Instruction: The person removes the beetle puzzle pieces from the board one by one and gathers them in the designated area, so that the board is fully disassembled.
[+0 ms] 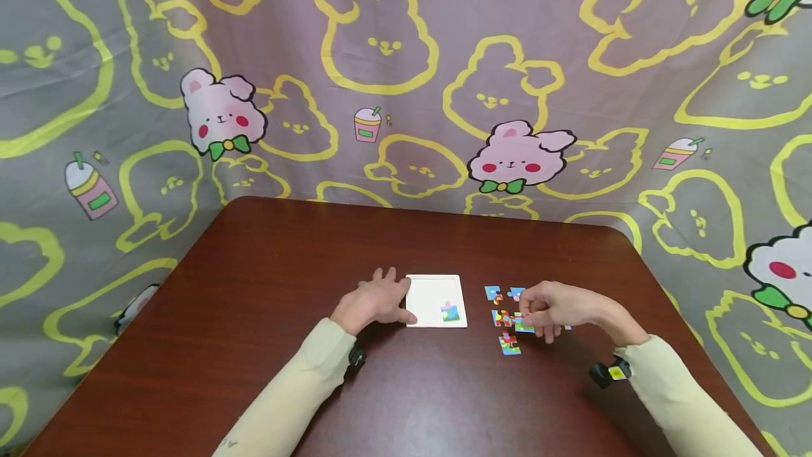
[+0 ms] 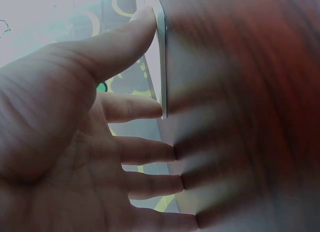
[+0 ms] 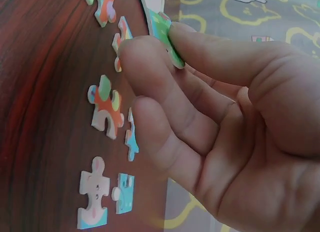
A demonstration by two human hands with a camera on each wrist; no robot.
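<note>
A white puzzle tray (image 1: pixel 423 299) lies flat on the table, with one jigsaw piece (image 1: pixel 450 312) in its lower right corner. At its left edge rests my left hand (image 1: pixel 376 300); in the left wrist view the thumb and forefinger touch the tray (image 2: pixel 161 66), while the other straight fingertips meet the tabletop. To the right of the tray, my right hand (image 1: pixel 552 307) pinches a green and blue jigsaw piece (image 3: pixel 167 39) between thumb and fingers. Loose jigsaw pieces (image 3: pixel 106 109) lie around and below that hand, some partly hidden by it.
The dark brown wooden table (image 1: pixel 304 252) reaches back to a grey curtain (image 1: pixel 406 118) with yellow rabbit outlines. One loose piece (image 1: pixel 509 344) lies nearest the front of the group, and another piece (image 1: pixel 493 293) lies at the back left of it.
</note>
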